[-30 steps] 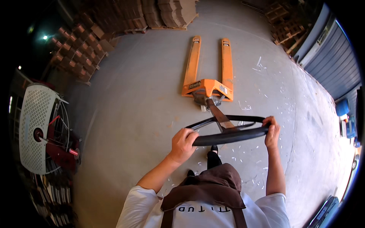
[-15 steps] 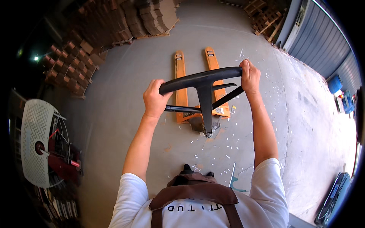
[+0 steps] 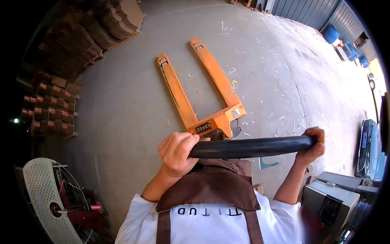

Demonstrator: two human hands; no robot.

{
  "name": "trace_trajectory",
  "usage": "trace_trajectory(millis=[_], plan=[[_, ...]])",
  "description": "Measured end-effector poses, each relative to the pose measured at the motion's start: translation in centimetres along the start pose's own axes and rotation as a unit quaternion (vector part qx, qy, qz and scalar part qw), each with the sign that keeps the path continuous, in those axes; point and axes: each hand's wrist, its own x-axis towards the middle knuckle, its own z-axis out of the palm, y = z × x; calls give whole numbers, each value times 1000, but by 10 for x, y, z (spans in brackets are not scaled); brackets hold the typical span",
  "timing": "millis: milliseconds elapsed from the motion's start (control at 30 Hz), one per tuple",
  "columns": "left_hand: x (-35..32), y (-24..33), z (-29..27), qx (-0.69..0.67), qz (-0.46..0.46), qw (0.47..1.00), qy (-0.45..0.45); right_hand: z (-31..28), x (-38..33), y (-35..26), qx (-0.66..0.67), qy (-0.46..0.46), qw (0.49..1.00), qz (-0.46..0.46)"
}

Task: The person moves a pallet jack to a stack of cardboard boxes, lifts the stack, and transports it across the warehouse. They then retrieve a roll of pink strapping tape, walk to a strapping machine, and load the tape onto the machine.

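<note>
Both my hands grip the black handle point(image 3: 254, 147) of an orange pallet jack, close in front of my brown apron point(image 3: 211, 189). My left hand point(image 3: 176, 153) is wrapped round the handle's left end, and my right hand point(image 3: 313, 145) is closed on its right end. Beyond the handle, the pallet jack point(image 3: 215, 120) rests on the grey floor with two bare forks pointing away and slightly left. The handle and my body hide its lever and most of its steering base.
Stacks of flat cardboard point(image 3: 118, 20) and a pallet of boxes point(image 3: 55, 105) stand at the left. A white perforated machine guard point(image 3: 46, 203) is near left. White scraps litter the floor. Blue barrels point(image 3: 331, 34) stand far right; a grey cabinet point(image 3: 331, 199) is near right.
The handle has come down and back toward my body, both hands still on it. The forks now appear angled to the left, and the surroundings have shifted in view.
</note>
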Motion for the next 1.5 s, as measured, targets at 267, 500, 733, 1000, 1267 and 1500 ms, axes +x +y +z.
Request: trace_trajectory(millis=[267,500,733,1000,1267,1500], plan=[[53,-75,69,-202,131,971,2,-22,-78,-74,-194,94,976,-9],[111,-102,139,-309,173,935,-22,-4,-83,-98,-219,38,975,2],[158,-79,228,-335,171,926,-34,-18,-31,-47,-216,58,973,62],[219,-53,327,-297,132,944,-58,-40,99,49,-173,33,984,-9],[284,-24,462,-221,60,970,-80,-66,248,193,-132,-14,990,-39],[347,-17,584,-176,48,982,-44,-61,383,318,-117,-30,993,-12]])
